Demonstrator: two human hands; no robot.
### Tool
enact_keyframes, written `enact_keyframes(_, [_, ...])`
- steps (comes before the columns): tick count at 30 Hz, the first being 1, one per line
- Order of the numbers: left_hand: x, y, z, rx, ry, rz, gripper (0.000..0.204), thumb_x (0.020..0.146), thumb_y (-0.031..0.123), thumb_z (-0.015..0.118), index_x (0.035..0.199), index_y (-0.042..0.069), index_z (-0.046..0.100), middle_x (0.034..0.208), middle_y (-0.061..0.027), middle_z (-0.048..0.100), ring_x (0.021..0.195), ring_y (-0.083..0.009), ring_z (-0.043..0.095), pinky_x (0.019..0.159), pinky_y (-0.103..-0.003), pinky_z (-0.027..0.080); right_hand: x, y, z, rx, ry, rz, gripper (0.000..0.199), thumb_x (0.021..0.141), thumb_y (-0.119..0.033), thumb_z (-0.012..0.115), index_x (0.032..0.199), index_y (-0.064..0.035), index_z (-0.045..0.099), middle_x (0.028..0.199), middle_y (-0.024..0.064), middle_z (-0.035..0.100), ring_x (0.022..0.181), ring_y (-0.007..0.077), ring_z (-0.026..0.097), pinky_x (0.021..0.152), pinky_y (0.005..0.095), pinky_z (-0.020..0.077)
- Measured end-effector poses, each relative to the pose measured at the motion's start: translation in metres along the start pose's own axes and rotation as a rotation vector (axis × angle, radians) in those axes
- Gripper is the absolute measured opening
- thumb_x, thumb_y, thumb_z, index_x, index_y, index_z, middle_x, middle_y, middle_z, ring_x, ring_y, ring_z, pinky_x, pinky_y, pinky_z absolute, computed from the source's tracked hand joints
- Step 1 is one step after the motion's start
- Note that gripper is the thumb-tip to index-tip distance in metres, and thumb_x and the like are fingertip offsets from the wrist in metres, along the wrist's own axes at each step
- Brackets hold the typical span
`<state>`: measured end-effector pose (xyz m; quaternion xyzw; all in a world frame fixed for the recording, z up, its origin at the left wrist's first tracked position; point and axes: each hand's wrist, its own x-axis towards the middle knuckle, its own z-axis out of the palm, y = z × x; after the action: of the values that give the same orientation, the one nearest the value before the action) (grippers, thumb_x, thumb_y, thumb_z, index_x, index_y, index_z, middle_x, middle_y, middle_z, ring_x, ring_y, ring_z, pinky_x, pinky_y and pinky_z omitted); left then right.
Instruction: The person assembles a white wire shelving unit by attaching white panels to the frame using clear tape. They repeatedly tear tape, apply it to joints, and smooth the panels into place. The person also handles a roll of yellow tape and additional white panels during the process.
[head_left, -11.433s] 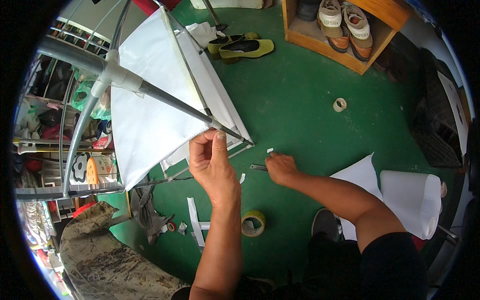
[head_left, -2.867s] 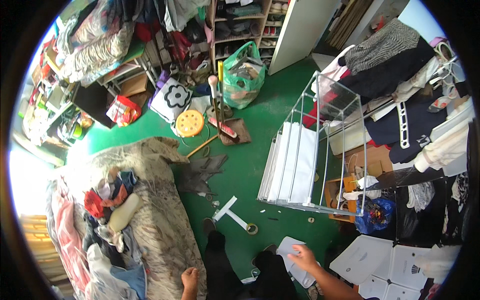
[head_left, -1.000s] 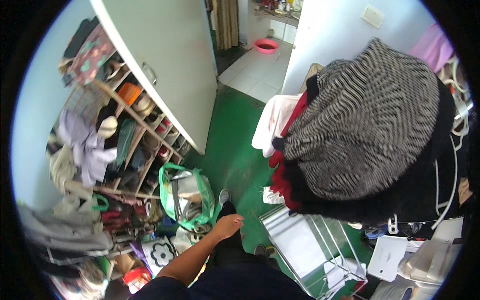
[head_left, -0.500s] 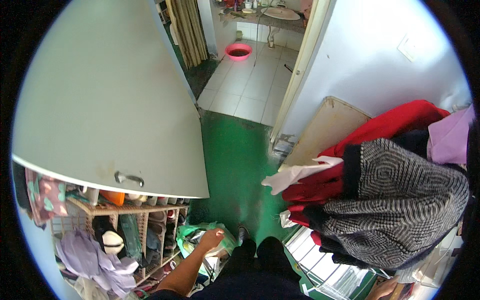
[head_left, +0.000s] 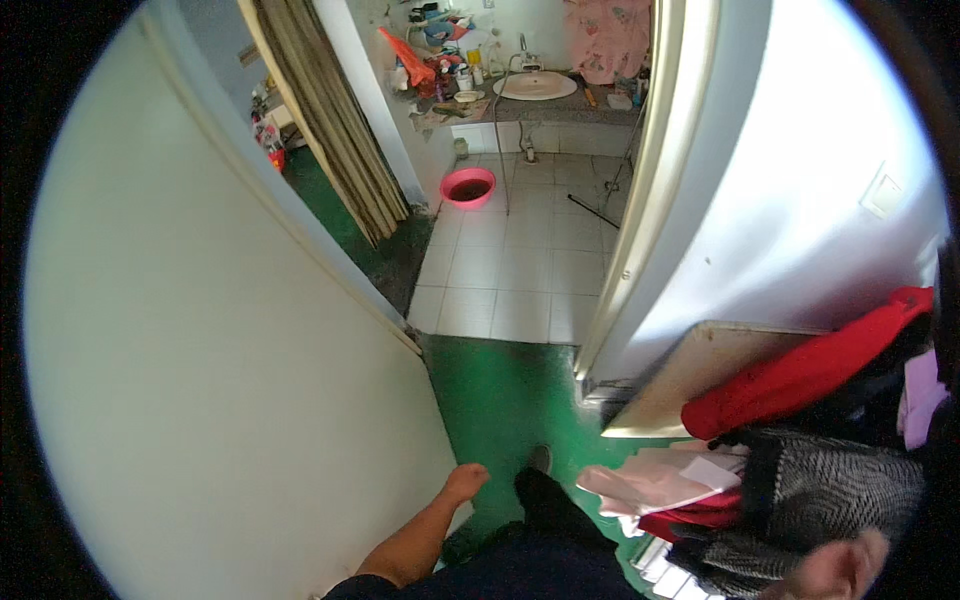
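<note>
A scuffed green floor (head_left: pixel 490 385), with the person's grey shoe (head_left: pixel 541 459) on it, meets a white-tiled floor (head_left: pixel 520 270) bearing a round pink basin (head_left: pixel 468 204) with dark contents and a thin dark rod (head_left: pixel 593 211), while a speckled grey worktop (head_left: pixel 560 108) beyond carries an oval sink (head_left: pixel 535 88) and small bottles (head_left: pixel 464 78).

From my remote seat this reads as a home — beyond the door frame (head_left: pixel 645 190) I see a white-tiled washroom floor (head_left: pixel 520 280) with a pink basin (head_left: pixel 465 203) and an oval sink (head_left: pixel 534 88), a striped curtain (head_left: pixel 325 115) left of it, everyday clothes (head_left: pixel 840 490) piled to its right
</note>
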<state>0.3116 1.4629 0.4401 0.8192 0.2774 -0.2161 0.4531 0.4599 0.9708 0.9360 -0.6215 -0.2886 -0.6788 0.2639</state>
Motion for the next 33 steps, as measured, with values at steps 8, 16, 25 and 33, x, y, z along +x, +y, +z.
enact_keyframes(8, [0.092, 0.008, -0.184, -0.145, 0.055, -0.236, 0.027, 0.097, 0.032, 0.062, 0.098, 0.009, 0.074, 0.088, -0.0111, 0.073, 0.085, -0.0221, 0.068, 0.079, -0.037, 0.052, -0.076, -0.080, 0.252, 0.403, -0.859, 0.636, 0.020, 0.101, -0.017, 0.057, 0.100, 0.0012, 0.065, 0.087, 0.0162, 0.064, 0.076, 0.0320, 0.059, 0.068, 0.0408, 0.0483])
enact_keyframes(16, [0.191, -0.091, -0.283, -0.038, -0.307, -0.228, 0.041, 0.099, 0.045, 0.057, 0.095, 0.008, 0.073, 0.079, -0.0161, 0.068, 0.077, -0.0259, 0.065, 0.076, -0.042, 0.052, -0.168, -0.090, 0.479, 0.399, -1.197, 0.797, 0.010, 0.098, -0.008, 0.059, 0.099, -0.0028, 0.068, 0.090, 0.0179, 0.066, 0.077, 0.0355, 0.063, 0.068, 0.0416, 0.0507])
enact_keyframes(25, [0.337, -0.017, -0.446, 0.201, 0.133, 0.141, 0.039, 0.099, 0.035, 0.056, 0.115, 0.002, 0.070, 0.116, -0.0179, 0.070, 0.111, -0.0360, 0.065, 0.097, -0.046, 0.051, -0.375, -0.078, 0.629, 0.518, -1.551, 0.772, 0.022, 0.097, -0.031, 0.062, 0.102, -0.0124, 0.073, 0.093, 0.0172, 0.071, 0.078, 0.0360, 0.069, 0.069, 0.0451, 0.0550])
enact_keyframes(33, [0.370, 0.011, -0.482, 0.063, 0.396, 0.127, 0.037, 0.102, 0.032, 0.050, 0.115, 0.003, 0.070, 0.117, -0.0163, 0.070, 0.113, -0.0337, 0.064, 0.100, -0.043, 0.051, -0.549, -0.017, 0.736, 0.451, -1.907, 0.242, 0.038, 0.099, -0.043, 0.056, 0.100, -0.0086, 0.071, 0.095, 0.0220, 0.070, 0.086, 0.0416, 0.066, 0.078, 0.0534, 0.0518])
